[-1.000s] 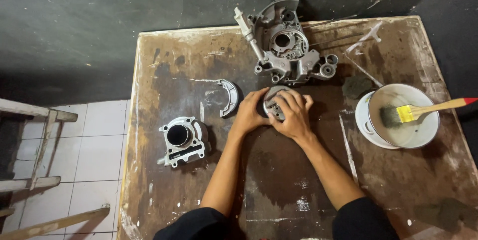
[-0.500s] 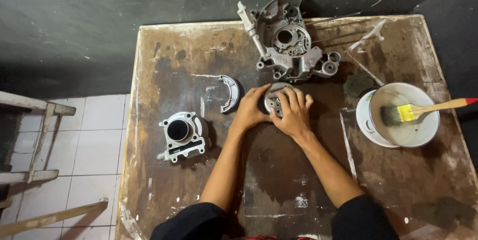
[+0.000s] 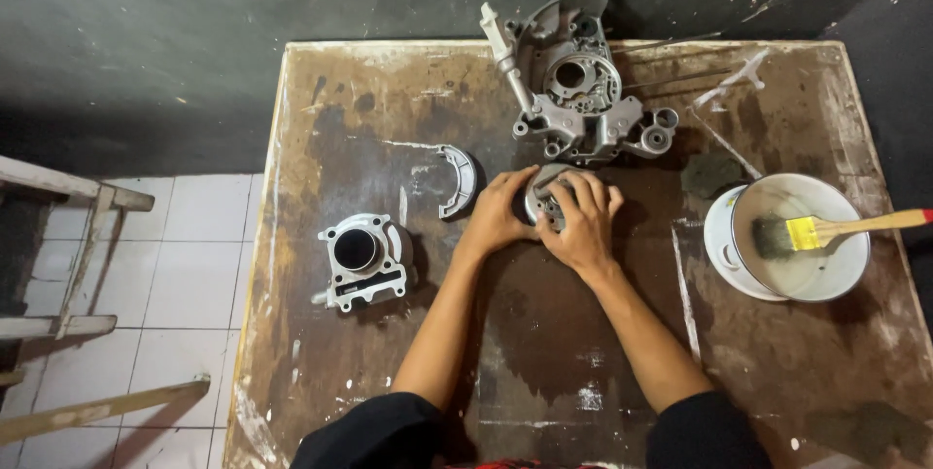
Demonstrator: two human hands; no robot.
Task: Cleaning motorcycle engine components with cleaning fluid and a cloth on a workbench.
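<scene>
Grey metal, a small round engine part [image 3: 544, 199] sits at the centre of the frame on the stained brown wooden table [image 3: 321, 119]. Left hand [image 3: 498, 214] and right hand [image 3: 583, 224] meet around it, fingers curled, forearms extended from the lower edge.

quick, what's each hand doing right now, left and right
Left hand: closed around the left side of the round metal part on the table.
Right hand: fingers curled over the same part, gripping it from the right.
</scene>
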